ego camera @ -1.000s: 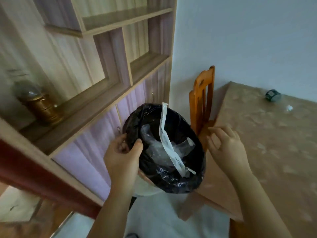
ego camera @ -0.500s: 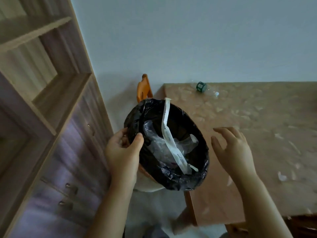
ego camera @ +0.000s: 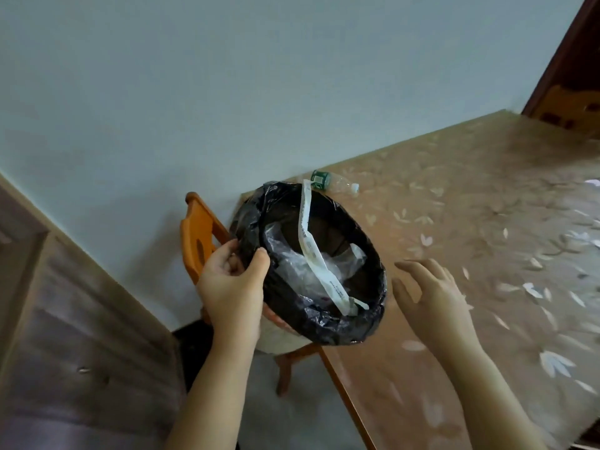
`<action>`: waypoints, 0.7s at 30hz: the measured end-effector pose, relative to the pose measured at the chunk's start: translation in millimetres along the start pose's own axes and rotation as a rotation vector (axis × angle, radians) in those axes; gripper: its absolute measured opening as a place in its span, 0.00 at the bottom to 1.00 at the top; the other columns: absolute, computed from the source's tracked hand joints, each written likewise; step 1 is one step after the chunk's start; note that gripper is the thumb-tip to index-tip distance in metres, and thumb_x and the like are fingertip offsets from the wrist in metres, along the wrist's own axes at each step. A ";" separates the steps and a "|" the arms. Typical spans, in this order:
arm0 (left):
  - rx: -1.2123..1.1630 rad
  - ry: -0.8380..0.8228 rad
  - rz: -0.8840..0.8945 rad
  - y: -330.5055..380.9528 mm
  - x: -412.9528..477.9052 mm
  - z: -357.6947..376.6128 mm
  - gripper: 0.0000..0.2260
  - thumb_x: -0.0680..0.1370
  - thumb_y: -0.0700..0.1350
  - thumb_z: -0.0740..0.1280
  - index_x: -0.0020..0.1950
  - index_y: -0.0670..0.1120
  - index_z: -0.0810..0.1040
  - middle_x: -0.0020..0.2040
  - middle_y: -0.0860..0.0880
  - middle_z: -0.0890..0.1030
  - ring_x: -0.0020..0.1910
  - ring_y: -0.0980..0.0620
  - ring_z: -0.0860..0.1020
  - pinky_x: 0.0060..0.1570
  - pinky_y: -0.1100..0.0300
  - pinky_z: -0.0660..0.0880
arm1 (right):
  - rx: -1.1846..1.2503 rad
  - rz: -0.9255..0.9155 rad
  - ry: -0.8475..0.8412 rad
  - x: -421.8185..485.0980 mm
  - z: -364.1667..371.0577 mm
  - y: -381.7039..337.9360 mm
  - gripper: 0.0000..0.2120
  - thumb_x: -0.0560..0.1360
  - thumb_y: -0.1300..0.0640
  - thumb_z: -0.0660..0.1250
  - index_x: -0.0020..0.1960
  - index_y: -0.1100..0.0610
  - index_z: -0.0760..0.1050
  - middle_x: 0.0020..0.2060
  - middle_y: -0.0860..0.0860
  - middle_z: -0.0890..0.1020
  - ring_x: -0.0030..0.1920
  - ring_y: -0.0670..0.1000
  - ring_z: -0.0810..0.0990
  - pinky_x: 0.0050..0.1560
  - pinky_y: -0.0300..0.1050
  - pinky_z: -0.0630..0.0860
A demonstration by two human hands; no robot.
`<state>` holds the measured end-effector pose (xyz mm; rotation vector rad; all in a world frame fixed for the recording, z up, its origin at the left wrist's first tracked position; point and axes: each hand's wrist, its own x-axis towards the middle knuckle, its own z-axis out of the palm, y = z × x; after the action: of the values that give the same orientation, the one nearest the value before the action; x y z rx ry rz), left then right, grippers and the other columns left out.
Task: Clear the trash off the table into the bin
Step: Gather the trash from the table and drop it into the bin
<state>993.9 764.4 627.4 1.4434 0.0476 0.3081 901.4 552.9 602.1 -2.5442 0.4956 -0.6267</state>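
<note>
My left hand (ego camera: pixel 232 287) grips the left rim of a round bin (ego camera: pixel 350 323) lined with a black bag and holds it up beside the table's left edge. Inside the bin lie clear plastic wrap (ego camera: pixel 292 264) and a long white paper strip (ego camera: pixel 311 251) that leans over the far rim. My right hand (ego camera: pixel 431 293) hovers open, fingers spread, just right of the bin above the table (ego camera: pixel 470 222). A clear plastic bottle (ego camera: pixel 331 182) with a green label lies on the table's far corner by the wall. Small white scraps (ego camera: pixel 581 237) lie at the right.
An orange wooden chair (ego camera: pixel 198 241) stands between the wall and the table's left end, partly behind the bin. A wooden cabinet (ego camera: pixel 65 319) fills the lower left. Another chair back (ego camera: pixel 571 105) and a dark door frame are at the far right corner.
The view has swung right from the shelves toward the table. The bin stays in my left hand. My right hand has opened and spread beside the bin, over the table.
</note>
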 end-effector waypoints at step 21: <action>0.041 -0.248 -0.048 -59.4 264.5 95.2 0.05 0.63 0.50 0.69 0.37 0.60 0.81 0.32 0.57 0.83 0.35 0.53 0.82 0.34 0.60 0.77 | -0.137 0.286 -0.080 180.8 141.5 -18.4 0.13 0.73 0.57 0.65 0.57 0.57 0.75 0.52 0.54 0.78 0.56 0.56 0.74 0.54 0.49 0.71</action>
<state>1279.0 729.2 622.3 1.5097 -0.1132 0.0871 1127.6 538.1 561.8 -2.5443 0.8806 -0.3969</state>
